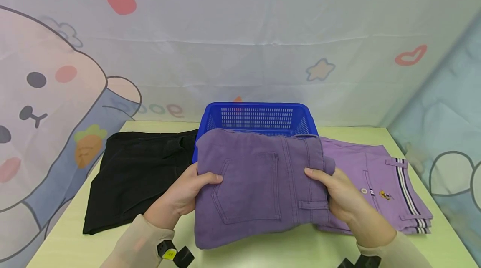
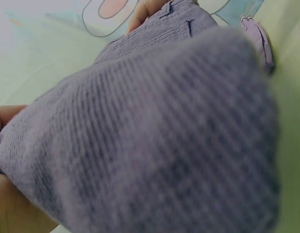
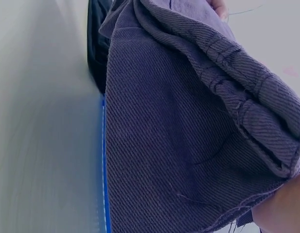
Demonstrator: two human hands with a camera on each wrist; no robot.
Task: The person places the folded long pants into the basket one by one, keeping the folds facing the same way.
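Observation:
Folded purple jeans [image 1: 251, 188] are held up over the table in the head view, back pocket facing me, in front of a blue plastic basket [image 1: 259, 111]. My left hand [image 1: 188, 190] grips their left edge, thumb on the front. At the waistband side, my right hand [image 1: 340, 195] pinches them the same way; the other fingers of both hands are hidden behind the cloth. The left wrist view is mostly filled by the denim [image 2: 154, 136]. Waistband and belt loops [image 3: 227, 63] show close up in the right wrist view.
Folded black pants [image 1: 139, 176] lie on the table left of the basket. Folded lilac pants [image 1: 379, 193] with striped trim lie to its right. Behind the pale yellow table [image 1: 379, 134] hangs a printed cloth backdrop [image 1: 225, 17].

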